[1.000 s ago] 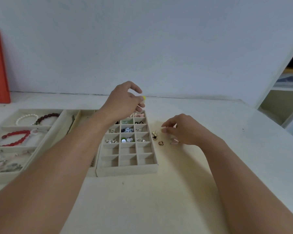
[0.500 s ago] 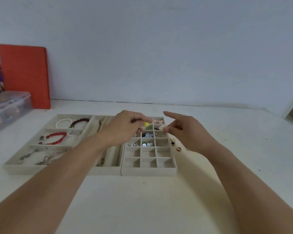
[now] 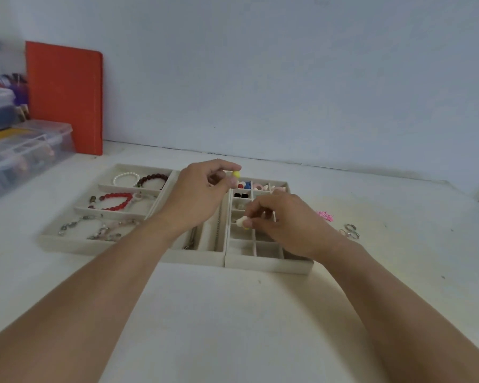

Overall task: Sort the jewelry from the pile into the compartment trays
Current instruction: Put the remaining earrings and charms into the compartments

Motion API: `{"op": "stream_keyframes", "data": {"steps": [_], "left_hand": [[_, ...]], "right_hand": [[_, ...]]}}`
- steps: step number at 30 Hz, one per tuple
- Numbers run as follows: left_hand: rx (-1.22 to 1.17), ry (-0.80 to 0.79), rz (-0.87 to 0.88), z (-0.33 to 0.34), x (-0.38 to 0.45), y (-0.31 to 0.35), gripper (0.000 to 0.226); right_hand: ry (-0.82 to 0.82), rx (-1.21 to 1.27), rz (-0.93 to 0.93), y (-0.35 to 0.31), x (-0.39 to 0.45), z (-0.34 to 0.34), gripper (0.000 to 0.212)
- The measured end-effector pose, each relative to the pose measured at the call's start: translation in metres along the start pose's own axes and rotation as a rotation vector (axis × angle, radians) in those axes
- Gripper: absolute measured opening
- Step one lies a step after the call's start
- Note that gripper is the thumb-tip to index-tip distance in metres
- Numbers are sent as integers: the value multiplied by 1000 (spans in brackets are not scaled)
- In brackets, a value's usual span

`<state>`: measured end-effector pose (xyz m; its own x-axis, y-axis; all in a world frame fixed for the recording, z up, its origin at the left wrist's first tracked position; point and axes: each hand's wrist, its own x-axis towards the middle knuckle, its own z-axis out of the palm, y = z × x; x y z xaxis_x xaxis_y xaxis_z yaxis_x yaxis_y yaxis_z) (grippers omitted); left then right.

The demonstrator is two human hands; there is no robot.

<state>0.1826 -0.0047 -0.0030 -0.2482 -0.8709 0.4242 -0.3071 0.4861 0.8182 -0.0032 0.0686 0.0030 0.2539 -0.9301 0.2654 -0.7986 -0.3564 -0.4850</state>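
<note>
Left hand (image 3: 197,194) pinching a small yellow piece (image 3: 236,174) over the far edge of the grid tray (image 3: 268,265). Right hand (image 3: 285,219) pinching a pale bit (image 3: 241,221) low over the grid's middle cells. Probably a matching pair, so best dropped into one cell together. Worth lowering right down before letting go, since those cells are tiny and stuff bounces into neighbours. Also better to pick a bare near-edge cell than to pile onto a filled one.

Grid tray, far row: red and blue beads (image 3: 244,185), pink bits (image 3: 260,186), black ones (image 3: 241,195) one row nearer. Big tray (image 3: 67,240) at the bench's left: pearl bracelet (image 3: 126,178) and dark bracelet (image 3: 152,180) in the far slot, red bracelet (image 3: 115,201) in the middle, silvery chains (image 3: 94,230) nearest. Narrow tray (image 3: 205,240) between them holds a chain. Still unsorted right of the grid: pink thing (image 3: 325,216), rings (image 3: 350,231).
</note>
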Motion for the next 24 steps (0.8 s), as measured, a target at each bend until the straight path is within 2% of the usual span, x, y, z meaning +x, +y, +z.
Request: {"op": "stream_keyframes", "data": {"steps": [7,11,19,22,24], "left_hand": [[15,8,1,2,-4,-10,17],[31,17,17,3,-6,-11,17],[41,16,-19,1,-15,-5,24],[43,-1,-20,-1,-20,2,23],[50,-33,-30,0,-23,6,23]], "right_hand": [[-82,-279,-52,3,5,6,18],[-83,-302,-109,0,6,9,17],[170,-239,1,5,5,9,14],[269,-108,51,7,4,5,8],[297,1,51,6,2,4,16]]}}
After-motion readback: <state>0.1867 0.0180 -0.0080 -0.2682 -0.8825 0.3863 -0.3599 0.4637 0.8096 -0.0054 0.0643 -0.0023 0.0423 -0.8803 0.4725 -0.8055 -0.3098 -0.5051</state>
